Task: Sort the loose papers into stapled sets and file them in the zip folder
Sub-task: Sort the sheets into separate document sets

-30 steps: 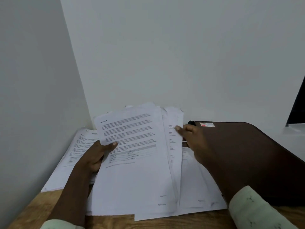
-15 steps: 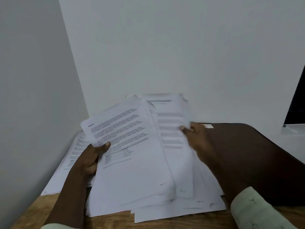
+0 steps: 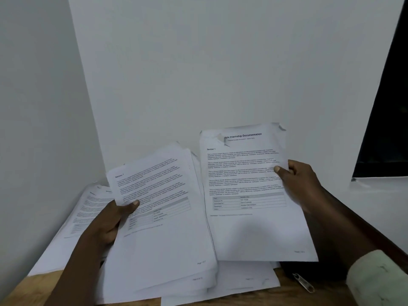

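My left hand [image 3: 110, 221] grips a fanned stack of printed papers [image 3: 161, 228] by its left edge, thumb on the top sheet. My right hand [image 3: 302, 184] pinches a single sheet [image 3: 249, 195] headed "Internship Documentation" at its right edge and holds it up, apart from the stack. That sheet has torn top corners. The dark zip folder [image 3: 309, 270] lies under my right forearm, mostly hidden by the sheet; its metal zip pull [image 3: 303, 282] shows at the front.
More printed pages [image 3: 84, 213] lie spread on the wooden table [image 3: 19, 288] at the left, against the wall corner. Loose sheets [image 3: 247, 281] rest under the held stack. A dark monitor edge [image 3: 384, 129] stands at the far right.
My right hand has drawn one sheet out of the stack and lifted it to the right, its full face now showing. The left hand tilted the remaining stack leftward.
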### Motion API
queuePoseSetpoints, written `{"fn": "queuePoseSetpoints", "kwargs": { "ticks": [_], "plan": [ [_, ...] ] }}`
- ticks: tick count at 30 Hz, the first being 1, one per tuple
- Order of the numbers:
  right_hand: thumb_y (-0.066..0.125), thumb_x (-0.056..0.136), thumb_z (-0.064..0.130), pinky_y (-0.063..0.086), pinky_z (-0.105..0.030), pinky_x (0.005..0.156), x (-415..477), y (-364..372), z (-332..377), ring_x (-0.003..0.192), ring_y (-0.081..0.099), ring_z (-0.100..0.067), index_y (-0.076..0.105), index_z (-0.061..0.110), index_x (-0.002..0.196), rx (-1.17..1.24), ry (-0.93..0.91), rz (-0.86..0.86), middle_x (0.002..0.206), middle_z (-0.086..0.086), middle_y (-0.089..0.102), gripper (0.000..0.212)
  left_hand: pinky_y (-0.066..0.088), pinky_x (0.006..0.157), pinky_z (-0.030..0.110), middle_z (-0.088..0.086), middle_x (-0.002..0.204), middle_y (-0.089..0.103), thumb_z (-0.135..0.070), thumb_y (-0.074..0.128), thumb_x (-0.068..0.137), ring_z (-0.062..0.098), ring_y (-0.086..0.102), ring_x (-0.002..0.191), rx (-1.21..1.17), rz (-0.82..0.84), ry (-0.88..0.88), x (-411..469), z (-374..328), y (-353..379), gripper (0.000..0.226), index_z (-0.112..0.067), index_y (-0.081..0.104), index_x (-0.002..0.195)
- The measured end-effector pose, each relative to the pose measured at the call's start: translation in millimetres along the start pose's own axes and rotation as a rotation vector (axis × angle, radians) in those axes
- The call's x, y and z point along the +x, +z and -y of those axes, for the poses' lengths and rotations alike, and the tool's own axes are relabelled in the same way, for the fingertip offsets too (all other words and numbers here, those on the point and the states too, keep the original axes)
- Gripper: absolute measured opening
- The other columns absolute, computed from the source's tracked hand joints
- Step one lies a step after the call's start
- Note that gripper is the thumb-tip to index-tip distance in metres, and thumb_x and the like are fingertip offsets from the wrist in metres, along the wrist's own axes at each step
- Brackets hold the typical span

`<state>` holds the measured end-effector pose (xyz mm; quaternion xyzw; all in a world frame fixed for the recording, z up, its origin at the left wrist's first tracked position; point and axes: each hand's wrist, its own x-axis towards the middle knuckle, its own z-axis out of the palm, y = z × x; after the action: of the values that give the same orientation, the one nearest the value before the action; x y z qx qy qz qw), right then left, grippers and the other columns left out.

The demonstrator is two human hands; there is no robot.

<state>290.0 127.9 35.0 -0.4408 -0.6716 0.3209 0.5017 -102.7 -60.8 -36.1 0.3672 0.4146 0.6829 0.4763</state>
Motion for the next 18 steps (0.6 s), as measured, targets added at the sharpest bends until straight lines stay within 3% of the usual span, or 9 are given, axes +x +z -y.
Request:
{"fn": "queuePoseSetpoints", "kwargs": {
  "ticks": [3, 6, 8, 10, 12, 13, 16, 18],
  "plan": [
    [0.063, 0.093, 0.025, 0.052, -0.041, 0.088, 2.0, -14.6, -4.0, 0.09, 0.068, -0.021, 0.072, 0.022, 0.087, -0.081, -0.005, -0.029, 0.086, 0.008, 0.074, 0.011, 0.03, 0.115, 0.059, 0.016, 0.136, 0.061, -0.002, 0.064, 0.088, 0.037, 0.057, 0.126, 0.069, -0.071, -0.003, 1.1, 2.9, -3.4, 0.051, -0.008, 0.055, 0.138],
    [0.064, 0.093, 0.023, 0.048, -0.033, 0.073, 4.9, -32.9, -7.7, 0.076, 0.063, -0.019, 0.068, 0.021, 0.076, -0.118, 0.009, -0.059, 0.074, 0.009, 0.068, 0.018, 0.031, 0.115, 0.059, 0.015, 0.135, 0.062, -0.002, 0.056, 0.09, 0.036, 0.058, 0.125, 0.089, -0.106, 0.012, 0.9, 2.1, -6.0, 0.047, -0.009, 0.056, 0.137],
    [0.065, 0.093, 0.026, 0.046, -0.03, 0.071, 9.9, -49.4, -15.6, 0.076, 0.063, -0.018, 0.07, 0.02, 0.08, -0.146, 0.031, -0.072, 0.075, 0.008, 0.068, 0.014, 0.03, 0.115, 0.058, 0.014, 0.135, 0.062, -0.004, 0.057, 0.09, 0.036, 0.058, 0.125, 0.107, -0.114, 0.007, 0.4, 2.1, -4.2, 0.046, -0.009, 0.057, 0.136],
    [0.067, 0.091, 0.03, 0.05, -0.034, 0.079, 17.0, -67.9, -26.5, 0.086, 0.067, -0.024, 0.072, 0.021, 0.088, -0.185, 0.073, -0.078, 0.085, 0.003, 0.072, 0.011, 0.029, 0.116, 0.058, 0.014, 0.136, 0.061, -0.004, 0.056, 0.093, 0.035, 0.057, 0.127, 0.129, -0.098, -0.007, -1.2, 3.4, -1.4, 0.044, -0.01, 0.057, 0.136],
    [0.07, 0.089, 0.028, 0.052, -0.04, 0.088, 26.0, -86.6, -41.0, 0.092, 0.068, -0.029, 0.071, 0.022, 0.081, -0.211, 0.131, -0.05, 0.091, -0.003, 0.073, 0.01, 0.033, 0.114, 0.057, 0.014, 0.138, 0.06, -0.006, 0.056, 0.095, 0.035, 0.056, 0.128, 0.173, -0.049, -0.036, -2.8, 3.4, 5.7, 0.043, -0.01, 0.056, 0.138],
    [0.071, 0.089, 0.025, 0.052, -0.041, 0.09, 28.8, -94.7, -47.7, 0.093, 0.068, -0.03, 0.071, 0.022, 0.079, -0.237, 0.167, -0.025, 0.094, -0.008, 0.073, 0.011, 0.039, 0.11, 0.057, 0.015, 0.137, 0.061, -0.007, 0.058, 0.095, 0.036, 0.058, 0.126, 0.18, -0.039, -0.054, -3.3, 1.6, 8.7, 0.043, -0.009, 0.056, 0.137],
    [0.072, 0.089, 0.02, 0.048, -0.036, 0.081, 34.2, -111.1, -71.7, 0.085, 0.062, -0.025, 0.071, 0.0, 0.09, -0.369, 0.281, 0.059, 0.101, -0.025, 0.07, 0.021, 0.058, 0.086, 0.048, 0.02, 0.127, 0.066, -0.014, 0.08, 0.079, 0.04, 0.065, 0.114, 0.18, -0.009, -0.115, -6.3, -6.1, 19.4, 0.058, -0.003, 0.058, 0.131],
    [0.074, 0.087, 0.022, 0.047, -0.034, 0.08, 35.1, -113.4, -86.0, 0.089, 0.064, -0.029, 0.073, 0.001, 0.096, -0.458, 0.347, 0.101, 0.1, -0.02, 0.071, 0.023, 0.058, 0.086, 0.049, 0.021, 0.124, 0.067, -0.013, 0.082, 0.077, 0.041, 0.066, 0.111, 0.222, -0.021, -0.128, -3.2, -5.7, 23.3, 0.057, -0.001, 0.06, 0.128]
  ]
}}
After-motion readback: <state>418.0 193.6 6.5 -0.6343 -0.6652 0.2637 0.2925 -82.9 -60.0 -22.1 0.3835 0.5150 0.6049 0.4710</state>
